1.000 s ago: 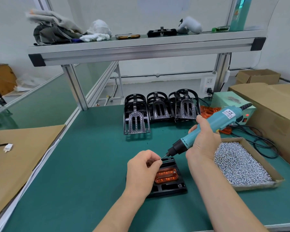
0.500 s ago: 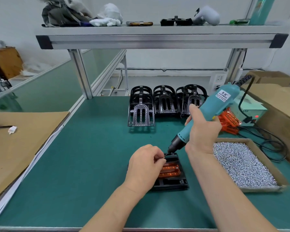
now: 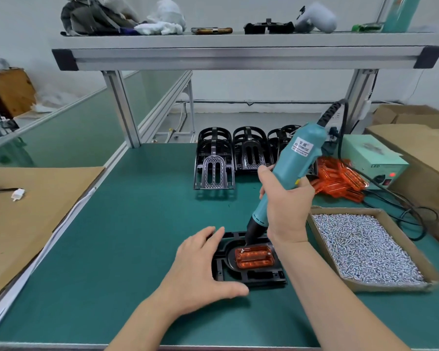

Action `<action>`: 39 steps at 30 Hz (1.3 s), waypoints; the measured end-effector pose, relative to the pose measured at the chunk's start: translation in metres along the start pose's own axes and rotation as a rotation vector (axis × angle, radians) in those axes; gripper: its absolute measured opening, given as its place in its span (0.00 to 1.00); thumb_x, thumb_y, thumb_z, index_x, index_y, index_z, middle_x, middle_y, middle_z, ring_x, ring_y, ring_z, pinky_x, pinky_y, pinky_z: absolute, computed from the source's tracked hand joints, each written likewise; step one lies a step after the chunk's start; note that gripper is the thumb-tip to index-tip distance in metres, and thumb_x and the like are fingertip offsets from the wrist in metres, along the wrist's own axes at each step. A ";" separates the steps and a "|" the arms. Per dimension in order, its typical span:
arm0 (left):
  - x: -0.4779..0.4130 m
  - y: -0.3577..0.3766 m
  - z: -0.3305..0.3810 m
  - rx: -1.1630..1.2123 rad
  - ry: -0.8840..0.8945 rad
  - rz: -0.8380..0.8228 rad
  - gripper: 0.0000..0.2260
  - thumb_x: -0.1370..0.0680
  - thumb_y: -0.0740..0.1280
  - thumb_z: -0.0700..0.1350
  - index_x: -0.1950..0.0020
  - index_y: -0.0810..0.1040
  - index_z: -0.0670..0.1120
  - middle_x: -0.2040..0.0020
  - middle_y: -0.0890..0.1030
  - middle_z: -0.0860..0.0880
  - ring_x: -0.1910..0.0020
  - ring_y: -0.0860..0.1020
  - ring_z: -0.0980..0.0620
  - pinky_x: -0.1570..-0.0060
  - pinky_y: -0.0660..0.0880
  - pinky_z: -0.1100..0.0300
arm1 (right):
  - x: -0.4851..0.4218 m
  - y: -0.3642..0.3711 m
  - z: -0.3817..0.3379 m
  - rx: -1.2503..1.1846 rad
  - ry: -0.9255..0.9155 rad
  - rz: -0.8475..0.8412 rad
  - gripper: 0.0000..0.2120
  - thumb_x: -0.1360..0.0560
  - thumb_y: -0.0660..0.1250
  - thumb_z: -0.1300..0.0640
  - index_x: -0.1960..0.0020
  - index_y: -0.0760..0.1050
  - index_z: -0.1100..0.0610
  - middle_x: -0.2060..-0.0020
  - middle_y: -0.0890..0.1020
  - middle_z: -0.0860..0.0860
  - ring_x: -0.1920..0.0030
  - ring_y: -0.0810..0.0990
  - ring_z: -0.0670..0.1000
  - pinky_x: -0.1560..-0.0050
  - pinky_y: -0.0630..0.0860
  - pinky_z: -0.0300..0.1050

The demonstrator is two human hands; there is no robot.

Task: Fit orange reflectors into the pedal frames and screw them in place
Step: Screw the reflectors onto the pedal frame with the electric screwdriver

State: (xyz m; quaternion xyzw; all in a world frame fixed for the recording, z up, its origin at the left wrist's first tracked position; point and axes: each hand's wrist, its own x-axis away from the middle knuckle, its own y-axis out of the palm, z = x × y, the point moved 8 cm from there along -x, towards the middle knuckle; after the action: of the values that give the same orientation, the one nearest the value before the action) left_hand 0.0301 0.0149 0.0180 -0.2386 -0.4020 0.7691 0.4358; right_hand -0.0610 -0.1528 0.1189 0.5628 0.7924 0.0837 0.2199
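Right hand [image 3: 287, 206] is gripping the teal electric screwdriver [image 3: 290, 165], its bit standing on the far-left corner of the orange rectangular plastic reflector [image 3: 254, 257]. The reflector is sitting inside the black plastic pedal frame [image 3: 251, 277]. Left hand [image 3: 200, 269], fingers spread, is resting on the frame's 9 o'clock edge. The frame is lying on the green matted bench [image 3: 137, 224]. A cardboard tray of silver screws [image 3: 365, 249] is lying at 3 o'clock, stacked black pedal frames [image 3: 214, 158] at 12, loose orange reflectors [image 3: 340, 178] at 1. An aluminium shelf [image 3: 238, 54] is spanning overhead.

Bright, even light with soft shadows; wide-angle bending at the edges, and slight blur toward the right border
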 end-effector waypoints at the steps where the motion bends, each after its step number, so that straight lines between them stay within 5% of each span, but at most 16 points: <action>1: -0.001 0.001 0.000 -0.023 0.013 0.012 0.57 0.43 0.66 0.79 0.19 0.53 0.56 0.23 0.55 0.60 0.23 0.53 0.57 0.23 0.52 0.55 | 0.001 0.001 0.001 0.015 0.001 -0.010 0.07 0.32 0.75 0.56 0.62 0.76 0.53 0.72 0.77 0.47 0.71 0.73 0.48 0.68 0.72 0.41; 18: -0.006 0.000 0.000 0.053 0.033 0.006 0.56 0.42 0.70 0.75 0.20 0.57 0.53 0.29 0.60 0.62 0.27 0.59 0.60 0.26 0.60 0.60 | 0.014 0.021 0.004 0.137 -0.091 -0.155 0.08 0.29 0.74 0.58 0.63 0.76 0.58 0.73 0.75 0.46 0.70 0.72 0.49 0.67 0.71 0.43; 25: -0.006 -0.001 0.002 0.069 0.039 0.003 0.55 0.41 0.71 0.75 0.20 0.59 0.53 0.28 0.61 0.60 0.28 0.60 0.59 0.27 0.63 0.57 | 0.026 0.057 0.008 0.235 -0.055 -0.447 0.09 0.28 0.75 0.61 0.62 0.75 0.61 0.71 0.75 0.48 0.69 0.71 0.48 0.66 0.71 0.46; 30: -0.007 -0.002 0.006 0.089 0.057 0.010 0.48 0.41 0.72 0.72 0.24 0.66 0.55 0.31 0.64 0.60 0.31 0.63 0.59 0.30 0.66 0.57 | 0.032 0.075 0.008 0.322 -0.080 -0.576 0.11 0.31 0.74 0.55 0.61 0.76 0.62 0.67 0.79 0.60 0.65 0.75 0.61 0.60 0.76 0.57; 35: -0.007 -0.004 0.007 0.101 0.060 0.022 0.40 0.41 0.73 0.71 0.33 0.72 0.55 0.35 0.67 0.62 0.35 0.67 0.59 0.35 0.69 0.58 | 0.040 0.085 0.018 0.355 -0.054 -0.677 0.14 0.31 0.73 0.53 0.62 0.72 0.62 0.71 0.73 0.50 0.68 0.69 0.50 0.64 0.71 0.52; 39: -0.007 -0.004 0.006 0.109 0.058 0.025 0.39 0.41 0.74 0.71 0.35 0.73 0.55 0.37 0.68 0.63 0.37 0.68 0.60 0.36 0.70 0.60 | 0.041 0.093 0.023 0.375 -0.024 -0.761 0.17 0.31 0.72 0.52 0.62 0.69 0.64 0.69 0.70 0.51 0.67 0.67 0.51 0.65 0.68 0.53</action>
State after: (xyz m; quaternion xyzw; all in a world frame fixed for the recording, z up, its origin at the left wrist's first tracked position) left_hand 0.0315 0.0075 0.0245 -0.2416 -0.3438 0.7880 0.4500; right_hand 0.0174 -0.0844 0.1231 0.2613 0.9425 -0.1559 0.1381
